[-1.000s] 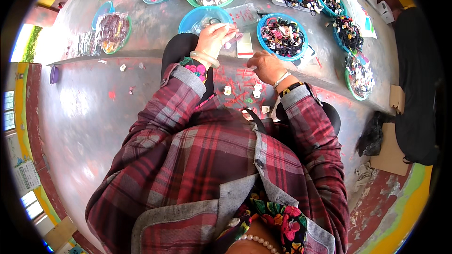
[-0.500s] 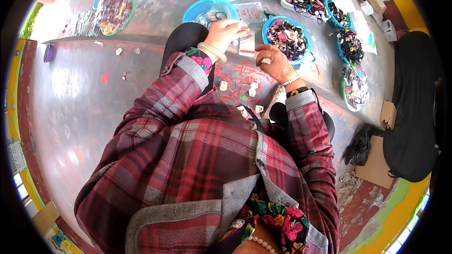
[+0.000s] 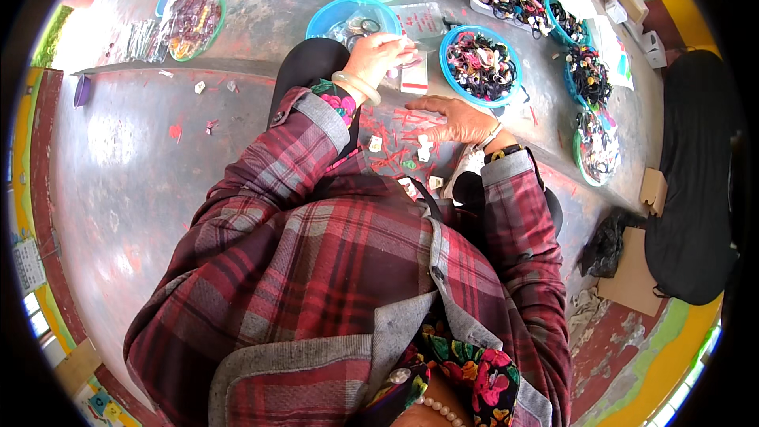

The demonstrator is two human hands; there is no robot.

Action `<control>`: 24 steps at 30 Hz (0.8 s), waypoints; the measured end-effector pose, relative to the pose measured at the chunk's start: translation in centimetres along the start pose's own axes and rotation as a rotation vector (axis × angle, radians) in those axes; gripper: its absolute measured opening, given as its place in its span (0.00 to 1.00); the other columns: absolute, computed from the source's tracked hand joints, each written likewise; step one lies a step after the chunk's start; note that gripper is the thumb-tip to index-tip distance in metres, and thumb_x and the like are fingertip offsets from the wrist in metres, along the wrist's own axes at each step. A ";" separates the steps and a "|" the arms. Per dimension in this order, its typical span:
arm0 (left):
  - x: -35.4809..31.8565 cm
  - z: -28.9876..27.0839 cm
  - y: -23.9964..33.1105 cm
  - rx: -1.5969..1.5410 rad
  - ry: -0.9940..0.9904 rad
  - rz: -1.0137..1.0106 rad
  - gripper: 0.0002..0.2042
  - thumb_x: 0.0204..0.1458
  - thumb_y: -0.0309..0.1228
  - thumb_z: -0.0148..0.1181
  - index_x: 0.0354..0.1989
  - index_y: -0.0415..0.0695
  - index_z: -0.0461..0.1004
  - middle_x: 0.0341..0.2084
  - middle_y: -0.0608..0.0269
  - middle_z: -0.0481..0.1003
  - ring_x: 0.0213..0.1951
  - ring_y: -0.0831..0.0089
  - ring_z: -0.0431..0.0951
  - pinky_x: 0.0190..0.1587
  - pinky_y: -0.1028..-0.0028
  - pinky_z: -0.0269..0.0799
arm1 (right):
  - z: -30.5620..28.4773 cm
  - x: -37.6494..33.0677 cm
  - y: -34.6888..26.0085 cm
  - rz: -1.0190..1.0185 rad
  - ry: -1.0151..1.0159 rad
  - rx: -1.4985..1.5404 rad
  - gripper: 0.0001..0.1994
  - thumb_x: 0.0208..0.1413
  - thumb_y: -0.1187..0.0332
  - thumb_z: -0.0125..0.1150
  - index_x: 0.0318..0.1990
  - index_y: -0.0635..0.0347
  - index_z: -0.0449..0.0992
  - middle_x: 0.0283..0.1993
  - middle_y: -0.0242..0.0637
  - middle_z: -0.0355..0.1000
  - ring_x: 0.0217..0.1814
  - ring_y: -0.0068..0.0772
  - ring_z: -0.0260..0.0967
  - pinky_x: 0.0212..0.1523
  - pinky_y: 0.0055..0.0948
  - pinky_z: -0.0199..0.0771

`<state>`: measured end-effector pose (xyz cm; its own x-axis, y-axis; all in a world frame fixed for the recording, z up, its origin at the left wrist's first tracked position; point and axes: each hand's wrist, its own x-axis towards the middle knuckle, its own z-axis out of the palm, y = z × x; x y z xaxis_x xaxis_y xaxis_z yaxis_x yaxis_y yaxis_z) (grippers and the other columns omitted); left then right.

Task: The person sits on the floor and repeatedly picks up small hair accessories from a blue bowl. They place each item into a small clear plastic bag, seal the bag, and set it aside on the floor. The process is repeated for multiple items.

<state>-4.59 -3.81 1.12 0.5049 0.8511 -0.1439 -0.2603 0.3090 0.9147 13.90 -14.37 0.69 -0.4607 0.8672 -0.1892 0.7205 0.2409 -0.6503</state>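
Observation:
My left hand (image 3: 379, 59), with a pale bangle at its wrist, is closed in front of a blue basin (image 3: 318, 22) of scissors and clear plastic bags. Its fingertips press together around something too small to make out. Just beside them lies a white card with a red edge (image 3: 416, 77). Lower and to the right, my right hand (image 3: 462, 120) has its fingers stretched leftward and its thumb apart, and no object shows in it. Below its fingers, red strips (image 3: 387, 160) and a small white scrap (image 3: 425, 142) are scattered on the grey surface.
A blue basin of hair ties (image 3: 482, 67) stands beyond my right hand. More filled basins and a white tray (image 3: 510, 1) run along the right. At the far left sits a green-rimmed basin with a bag of brown pieces (image 3: 194, 20). A black plastic bag (image 3: 607, 243) lies lower right.
My right hand has moved down toward me, and its curled fingers have opened and straightened to the left. The left hand has stayed nearly still.

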 end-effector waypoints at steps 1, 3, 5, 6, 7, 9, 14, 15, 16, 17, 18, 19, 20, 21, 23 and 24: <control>0.1 0.1 0.0 -0.007 -0.007 0.009 0.13 0.56 0.28 0.45 0.42 0.29 0.66 0.41 0.48 0.70 0.45 0.62 0.72 0.48 0.74 0.70 | 0.5 0.1 -0.2 0.073 -0.001 -0.151 0.31 0.38 0.43 0.61 0.50 0.48 0.70 0.55 0.49 0.61 0.57 0.47 0.57 0.55 0.39 0.58; 0.1 0.5 -0.2 0.007 0.001 0.013 0.13 0.56 0.28 0.45 0.43 0.29 0.66 0.41 0.48 0.70 0.45 0.63 0.72 0.47 0.75 0.70 | 0.9 0.2 -0.5 0.404 -0.218 -0.563 0.28 0.40 0.47 0.61 0.50 0.46 0.70 0.57 0.46 0.59 0.60 0.48 0.54 0.56 0.41 0.57; 0.0 0.5 -0.2 0.025 0.002 0.003 0.13 0.57 0.28 0.45 0.43 0.29 0.66 0.41 0.48 0.70 0.45 0.63 0.72 0.46 0.75 0.71 | 1.1 0.1 1.1 0.238 -0.083 -0.368 0.26 0.41 0.51 0.61 0.49 0.47 0.70 0.57 0.46 0.58 0.58 0.47 0.56 0.55 0.37 0.59; 0.0 0.5 -0.1 0.033 -0.002 -0.006 0.13 0.57 0.28 0.45 0.43 0.29 0.66 0.41 0.48 0.70 0.45 0.63 0.73 0.46 0.75 0.71 | 1.2 0.2 1.8 0.152 0.049 -0.204 0.24 0.41 0.52 0.61 0.48 0.47 0.71 0.55 0.45 0.61 0.55 0.47 0.59 0.53 0.35 0.61; 0.1 0.5 0.0 0.038 0.000 -0.011 0.13 0.57 0.28 0.45 0.42 0.29 0.66 0.41 0.48 0.70 0.45 0.63 0.73 0.45 0.75 0.71 | 0.6 0.4 1.6 0.061 0.176 -0.044 0.22 0.42 0.53 0.61 0.46 0.48 0.72 0.52 0.45 0.64 0.52 0.47 0.62 0.50 0.34 0.63; -0.1 0.7 -0.1 0.027 0.002 -0.011 0.13 0.57 0.28 0.45 0.42 0.29 0.67 0.40 0.48 0.70 0.44 0.63 0.73 0.46 0.75 0.71 | -0.3 0.5 1.6 0.096 0.303 0.118 0.18 0.43 0.55 0.60 0.42 0.50 0.75 0.44 0.44 0.70 0.43 0.46 0.67 0.44 0.33 0.67; -0.1 0.7 -0.2 -0.134 -0.023 -0.061 0.11 0.56 0.26 0.45 0.40 0.29 0.67 0.39 0.49 0.71 0.44 0.61 0.73 0.49 0.73 0.69 | -1.6 0.8 1.4 0.417 0.502 0.522 0.09 0.45 0.65 0.63 0.33 0.59 0.77 0.27 0.31 0.74 0.26 0.25 0.68 0.28 0.23 0.66; 0.2 0.7 -0.5 -0.194 -0.037 -0.080 0.11 0.55 0.26 0.46 0.40 0.29 0.67 0.39 0.49 0.71 0.44 0.61 0.73 0.49 0.72 0.69 | -1.5 0.8 1.6 0.378 0.583 0.685 0.09 0.45 0.67 0.64 0.34 0.60 0.76 0.28 0.29 0.73 0.26 0.21 0.67 0.27 0.20 0.65; 0.4 0.4 -1.1 -0.255 -0.040 -0.099 0.11 0.55 0.26 0.46 0.40 0.29 0.67 0.38 0.49 0.71 0.44 0.61 0.73 0.49 0.72 0.69 | -1.9 0.9 -0.2 0.373 0.637 0.922 0.12 0.45 0.69 0.65 0.37 0.62 0.74 0.30 0.26 0.72 0.29 0.15 0.65 0.28 0.16 0.63; 0.4 0.5 -1.1 -0.316 -0.051 -0.121 0.10 0.55 0.26 0.47 0.39 0.29 0.67 0.38 0.49 0.71 0.44 0.60 0.73 0.49 0.71 0.69 | -1.9 0.9 -0.5 0.343 0.638 0.976 0.13 0.45 0.69 0.65 0.38 0.62 0.73 0.31 0.26 0.71 0.29 0.16 0.65 0.28 0.17 0.63; 0.3 0.9 -1.1 -0.372 -0.060 -0.141 0.10 0.54 0.26 0.47 0.39 0.29 0.68 0.37 0.48 0.71 0.44 0.60 0.73 0.49 0.71 0.69 | -2.0 0.9 -0.7 0.313 0.639 1.031 0.14 0.45 0.69 0.65 0.40 0.61 0.72 0.31 0.27 0.71 0.29 0.16 0.65 0.28 0.17 0.63; 0.1 1.0 -1.2 -0.388 -0.072 -0.151 0.10 0.54 0.26 0.47 0.39 0.29 0.68 0.37 0.48 0.71 0.43 0.60 0.73 0.48 0.71 0.69 | -1.9 1.0 -0.9 0.283 0.637 1.087 0.15 0.45 0.69 0.65 0.41 0.61 0.72 0.32 0.27 0.71 0.29 0.17 0.64 0.28 0.17 0.63; 0.0 1.2 -1.3 -0.403 -0.084 -0.162 0.10 0.54 0.26 0.48 0.38 0.29 0.68 0.37 0.48 0.71 0.43 0.59 0.73 0.48 0.71 0.70 | -1.8 1.2 -1.1 0.266 0.678 1.137 0.10 0.45 0.71 0.64 0.37 0.60 0.74 0.29 0.25 0.71 0.28 0.15 0.64 0.27 0.16 0.62; 0.0 1.2 -1.4 -0.418 -0.096 -0.172 0.10 0.54 0.26 0.48 0.38 0.29 0.68 0.37 0.48 0.71 0.43 0.59 0.73 0.48 0.70 0.70 | -1.8 1.3 -1.1 0.254 0.688 1.143 0.09 0.45 0.71 0.64 0.35 0.59 0.74 0.28 0.25 0.71 0.28 0.15 0.64 0.27 0.15 0.62; 0.0 1.2 -1.6 -0.445 -0.116 -0.174 0.10 0.54 0.26 0.48 0.39 0.30 0.68 0.39 0.48 0.71 0.44 0.58 0.72 0.46 0.71 0.70 | -1.8 1.3 -1.2 0.231 0.704 1.154 0.06 0.45 0.72 0.63 0.33 0.58 0.75 0.26 0.24 0.70 0.26 0.14 0.64 0.26 0.15 0.62; 0.0 1.2 -1.7 -0.443 -0.122 -0.179 0.10 0.54 0.26 0.48 0.39 0.31 0.68 0.39 0.48 0.71 0.44 0.58 0.72 0.45 0.72 0.71 | -1.7 1.3 -1.1 0.226 0.712 1.155 0.05 0.45 0.73 0.63 0.32 0.58 0.75 0.25 0.24 0.70 0.26 0.14 0.64 0.26 0.15 0.62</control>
<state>-3.17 -4.88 0.02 0.6595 0.7204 -0.2147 -0.4723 0.6193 0.6272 13.41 -12.72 2.40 0.2228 0.9572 -0.1847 -0.2545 -0.1258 -0.9588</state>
